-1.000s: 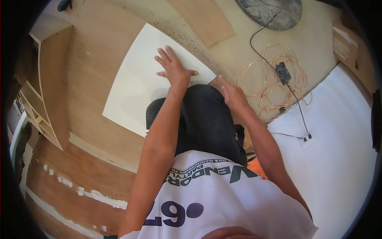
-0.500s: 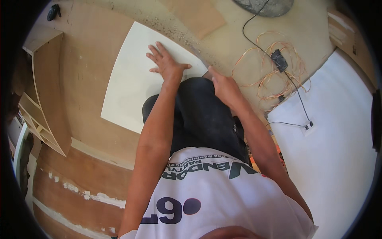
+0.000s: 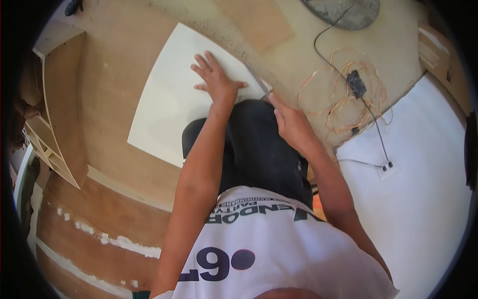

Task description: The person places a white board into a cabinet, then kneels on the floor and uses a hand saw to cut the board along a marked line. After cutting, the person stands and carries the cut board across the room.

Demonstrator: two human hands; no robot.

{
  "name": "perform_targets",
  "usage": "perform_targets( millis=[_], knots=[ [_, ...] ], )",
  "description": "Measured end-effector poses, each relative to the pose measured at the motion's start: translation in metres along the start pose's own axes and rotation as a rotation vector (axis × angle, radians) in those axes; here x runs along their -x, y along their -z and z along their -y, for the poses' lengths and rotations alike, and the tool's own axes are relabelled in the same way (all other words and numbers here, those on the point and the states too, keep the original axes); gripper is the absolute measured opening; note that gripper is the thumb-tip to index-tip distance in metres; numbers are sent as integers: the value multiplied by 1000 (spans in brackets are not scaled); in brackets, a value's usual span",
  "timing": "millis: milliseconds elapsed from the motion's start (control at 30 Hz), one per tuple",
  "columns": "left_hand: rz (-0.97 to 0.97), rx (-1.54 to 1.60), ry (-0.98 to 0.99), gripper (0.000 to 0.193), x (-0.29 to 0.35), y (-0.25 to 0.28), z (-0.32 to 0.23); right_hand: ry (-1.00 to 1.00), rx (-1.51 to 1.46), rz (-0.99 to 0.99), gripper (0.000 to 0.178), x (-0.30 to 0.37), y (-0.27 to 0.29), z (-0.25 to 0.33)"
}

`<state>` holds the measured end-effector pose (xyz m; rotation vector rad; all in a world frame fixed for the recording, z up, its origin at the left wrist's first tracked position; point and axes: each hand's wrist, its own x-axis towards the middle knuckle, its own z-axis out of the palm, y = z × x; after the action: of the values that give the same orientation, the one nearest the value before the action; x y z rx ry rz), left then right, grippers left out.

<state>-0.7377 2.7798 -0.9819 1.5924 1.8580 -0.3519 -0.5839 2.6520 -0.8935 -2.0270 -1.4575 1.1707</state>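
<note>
A white board [image 3: 162, 97] lies in front of me, its near edge partly hidden by my dark-trousered legs. My left hand [image 3: 218, 85] is pressed flat on it with the fingers spread. At the board's right edge, my right hand [image 3: 295, 125] is closed around a thin grey flat tool [image 3: 265, 86]. That tool sits along the edge, and its kind is not clear because the fingers cover most of it.
Brown sheeting [image 3: 114, 94] extends under and left of the board. A wooden frame with compartments [image 3: 62, 109] stands at far left. Looped orange cord [image 3: 331, 107] and a black power box [image 3: 355, 83] lie on the right, beside a large white panel [image 3: 413, 209] with plugged-in cables.
My right hand and the tool have shifted slightly right and down in the picture. The whole view has shifted a little too; my left hand remains spread on the board.
</note>
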Motion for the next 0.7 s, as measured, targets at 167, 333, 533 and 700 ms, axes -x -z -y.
perform_targets(
  millis=[167,333,533,700],
  knots=[
    [-4,4,-4,151,-7,0,-3,-318,-51,205,38,-37,-10,-15],
    [-30,-10,-17,151,-7,-4,1,-200,-158,62,40,0,-4,-19],
    [-11,14,-6,149,-7,-3,-2,-314,-46,174,41,20,-6,-24],
    [1,-23,-5,149,-7,-3,-1,-366,-12,256,42,-24,-7,-40]
  ],
)
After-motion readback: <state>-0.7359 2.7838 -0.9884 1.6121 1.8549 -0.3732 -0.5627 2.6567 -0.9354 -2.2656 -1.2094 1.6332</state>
